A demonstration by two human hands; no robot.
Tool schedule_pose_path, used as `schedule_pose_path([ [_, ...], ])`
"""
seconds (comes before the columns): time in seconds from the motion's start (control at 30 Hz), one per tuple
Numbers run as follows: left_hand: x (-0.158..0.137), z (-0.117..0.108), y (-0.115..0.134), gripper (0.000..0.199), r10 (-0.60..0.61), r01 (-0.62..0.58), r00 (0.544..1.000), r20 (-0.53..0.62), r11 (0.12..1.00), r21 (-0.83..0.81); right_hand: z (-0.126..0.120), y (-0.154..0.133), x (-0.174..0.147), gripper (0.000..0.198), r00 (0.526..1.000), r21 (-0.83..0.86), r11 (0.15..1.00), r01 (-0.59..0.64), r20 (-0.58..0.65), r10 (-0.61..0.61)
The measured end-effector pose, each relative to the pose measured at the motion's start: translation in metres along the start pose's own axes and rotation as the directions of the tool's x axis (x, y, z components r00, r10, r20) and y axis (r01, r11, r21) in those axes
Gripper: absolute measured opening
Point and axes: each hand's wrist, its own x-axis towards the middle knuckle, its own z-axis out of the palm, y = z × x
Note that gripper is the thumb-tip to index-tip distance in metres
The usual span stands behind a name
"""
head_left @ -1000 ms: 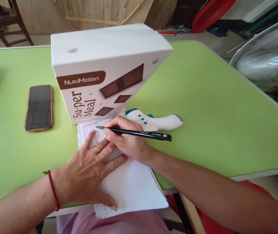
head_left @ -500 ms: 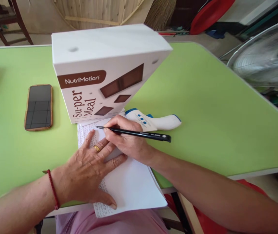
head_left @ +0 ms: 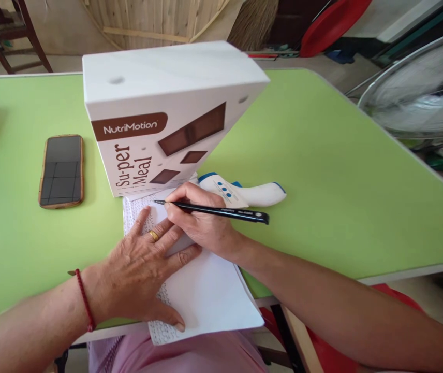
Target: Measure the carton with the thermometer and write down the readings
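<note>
Sheets of white paper lie over the table's front edge, with dense handwriting along their left side. My left hand rests flat on them, fingers spread, a gold ring on one finger and a red cord at the wrist. A black pen is pinched in my right hand, its tip at the writing near the top of the paper. Right behind that hand lies a white and blue infrared thermometer. The white NutriMotion box stands upright at the paper's far edge.
A phone in a brown case lies left of the box on the green table. Beyond the table's right edge stands a fan. A wooden chair, a straw broom and a red round object are behind.
The view has shifted very slightly. Both hands, the pen and the paper stay in nearly the same places.
</note>
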Motion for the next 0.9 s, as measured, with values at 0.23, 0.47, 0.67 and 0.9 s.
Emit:
schedule_pose_path([
  [0.23,0.0009,-0.0012,0.0001,0.106,0.001,-0.001,1.0,0.001,1.0,-0.012,0.0001,-0.0006,0.0006,0.012,1.0,-0.016,1.0,-0.007,-0.018,0.006],
  [0.47,0.001,-0.0007,-0.0014,0.106,0.002,-0.002,1.0,0.003,1.0,-0.01,0.0,0.0006,0.0001,0.012,0.999,-0.041,0.999,0.013,-0.036,-0.014],
  [0.67,0.002,-0.0007,-0.001,0.107,-0.001,0.001,1.0,0.008,1.0,-0.012,0.0001,-0.0002,0.0008,0.013,0.998,-0.063,0.998,0.008,-0.06,-0.012],
  [0.9,0.0019,-0.0005,-0.0009,0.107,0.002,-0.002,1.0,0.013,1.0,-0.008,0.0005,-0.0002,0.0002,0.013,0.999,-0.052,0.999,0.008,-0.037,-0.01],
])
